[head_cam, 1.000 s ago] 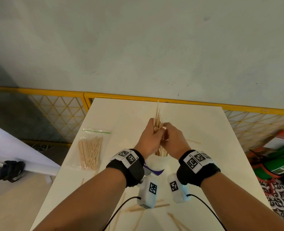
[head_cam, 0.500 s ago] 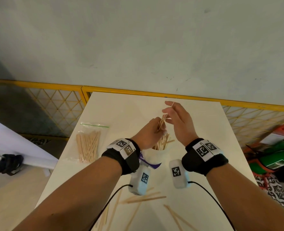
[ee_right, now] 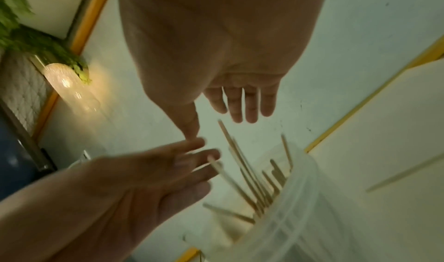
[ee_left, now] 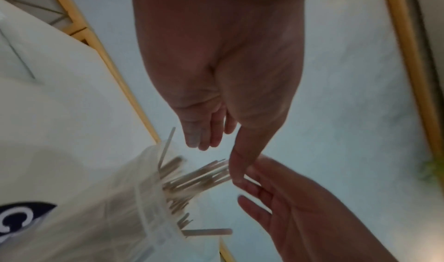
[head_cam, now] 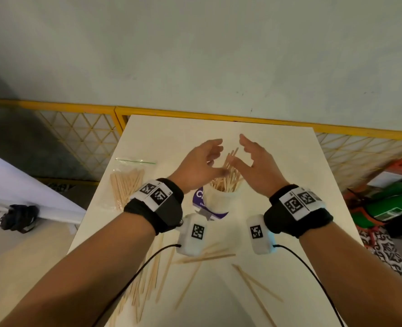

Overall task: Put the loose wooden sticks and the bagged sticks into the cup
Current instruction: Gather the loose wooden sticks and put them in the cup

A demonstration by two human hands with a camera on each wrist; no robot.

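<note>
A translucent white cup (head_cam: pixel 221 201) with a purple label stands mid-table, and a bunch of wooden sticks (head_cam: pixel 228 178) pokes out of its mouth. My left hand (head_cam: pixel 202 161) and right hand (head_cam: pixel 254 161) hover just above it, one on each side, fingers spread and holding nothing. The wrist views show the cup rim (ee_left: pixel 144 205) (ee_right: pixel 302 190) below both open palms, with the left hand (ee_left: pixel 221 133) and right hand (ee_right: pixel 230 110) close together. A clear zip bag of sticks (head_cam: pixel 127 182) lies left of the cup. Several loose sticks (head_cam: pixel 202 258) lie on the near table.
The white table (head_cam: pixel 289 166) stands against a yellow mesh fence (head_cam: pixel 82 133) and a pale wall. Green and orange items (head_cam: pixel 393 204) sit on the floor to the right. Cables run from both wrist cameras toward me.
Both hands let go of the bunch of sticks, which now stands in the cup. The hands have opened and moved apart above it.
</note>
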